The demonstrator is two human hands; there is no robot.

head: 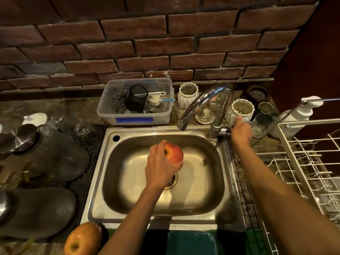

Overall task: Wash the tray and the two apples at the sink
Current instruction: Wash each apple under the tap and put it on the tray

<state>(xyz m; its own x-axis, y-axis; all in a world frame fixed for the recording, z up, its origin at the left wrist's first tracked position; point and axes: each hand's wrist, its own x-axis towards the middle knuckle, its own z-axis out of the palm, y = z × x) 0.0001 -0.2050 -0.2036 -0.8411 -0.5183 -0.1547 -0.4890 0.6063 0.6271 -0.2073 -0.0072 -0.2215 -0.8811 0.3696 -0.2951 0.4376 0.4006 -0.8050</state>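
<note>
One apple [174, 153] above sink [103, 162] centre

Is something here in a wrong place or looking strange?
One thing: the second apple sits at the counter's front edge, left of the sink, where it might roll off. Otherwise nothing stands out; the left hand holds an apple over the basin, the right hand at the tap handle.

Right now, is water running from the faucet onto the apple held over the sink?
No: the faucet spout shows no stream, and the apple in the left hand sits over a dry-looking sink.
</note>
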